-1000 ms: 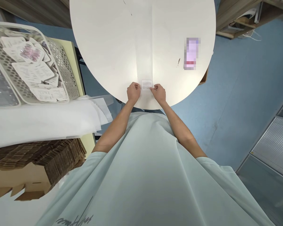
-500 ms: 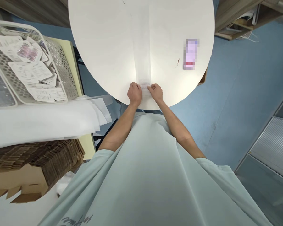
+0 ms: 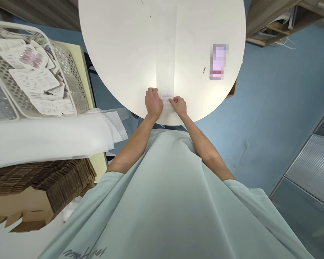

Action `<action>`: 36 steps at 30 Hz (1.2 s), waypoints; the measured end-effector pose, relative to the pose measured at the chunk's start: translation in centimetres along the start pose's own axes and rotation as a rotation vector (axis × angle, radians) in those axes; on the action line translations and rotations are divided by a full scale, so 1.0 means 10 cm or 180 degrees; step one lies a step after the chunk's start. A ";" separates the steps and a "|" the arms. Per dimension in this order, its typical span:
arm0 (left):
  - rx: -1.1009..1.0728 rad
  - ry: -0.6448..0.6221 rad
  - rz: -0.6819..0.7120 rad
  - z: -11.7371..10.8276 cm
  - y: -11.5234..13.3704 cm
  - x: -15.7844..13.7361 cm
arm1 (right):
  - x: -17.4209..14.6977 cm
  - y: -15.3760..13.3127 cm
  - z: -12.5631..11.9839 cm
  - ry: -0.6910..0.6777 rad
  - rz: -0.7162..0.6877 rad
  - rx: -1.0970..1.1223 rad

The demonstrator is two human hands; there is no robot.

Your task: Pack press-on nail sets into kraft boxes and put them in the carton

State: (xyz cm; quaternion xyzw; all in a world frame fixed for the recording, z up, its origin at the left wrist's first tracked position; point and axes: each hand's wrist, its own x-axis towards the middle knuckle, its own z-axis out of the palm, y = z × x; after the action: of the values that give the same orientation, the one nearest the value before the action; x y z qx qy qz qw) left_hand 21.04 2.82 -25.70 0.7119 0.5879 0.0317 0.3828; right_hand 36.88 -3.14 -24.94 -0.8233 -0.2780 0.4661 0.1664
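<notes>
A long, see-through plastic strip [image 3: 166, 54] runs down the middle of the round white table [image 3: 110, 46], toward my body. Faint printed lines show at its near end, between my hands. At the left edge of that end is my left hand [image 3: 153, 102], back up, its fingers loosened and partly stretched out on the table and its thumb side beside the strip. My right hand [image 3: 179, 106] is closed in a pinch at the strip's right edge, thumb and forefinger tips together there.
A pixelated pinkish object [image 3: 218, 62] lies on the table's right side. To the left stand a perforated plastic basket [image 3: 70, 72] of white cards and packets, a pile of white sheets [image 3: 51, 138] and a stack of folded brown cartons [image 3: 67, 187].
My left hand has loosened from a fist, its fingers reaching farther forward. The strip's far part has shifted slightly right. My right hand keeps its pinch in nearly the same place.
</notes>
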 end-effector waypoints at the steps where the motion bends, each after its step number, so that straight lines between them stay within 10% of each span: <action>1: -0.0014 -0.0076 0.0301 -0.03 0.03 -0.01 | 0.00 0.00 0.00 0.0004 -0.0003 0.0003; 6: -0.0049 -0.0911 0.1606 -0.09 0.05 -0.09 | 0.01 0.01 -0.02 -0.0014 -0.0110 0.0103; 10: 0.0051 -0.1112 0.1820 -0.03 -0.11 -0.13 | 0.01 0.02 -0.02 -0.0091 -0.0026 0.0438; 18: -0.0004 -0.0743 0.1565 0.09 -0.38 -0.28 | -0.15 0.08 -0.10 -0.0562 0.0124 0.0889; 27: 0.0174 -0.0820 0.1423 0.04 -0.49 -0.44 | -0.32 0.22 -0.24 -0.0477 -0.1975 -0.1444; 36: -0.0049 -0.0584 0.0807 0.03 -0.38 -0.53 | -0.26 0.18 -0.21 -0.0734 -0.2145 -0.1687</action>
State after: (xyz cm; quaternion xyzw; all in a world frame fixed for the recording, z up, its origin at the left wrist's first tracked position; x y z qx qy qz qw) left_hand 16.47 -1.84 -25.96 0.7773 0.4557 0.0191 0.4333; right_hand 38.18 -6.17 -23.09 -0.6435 -0.6575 0.3873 0.0601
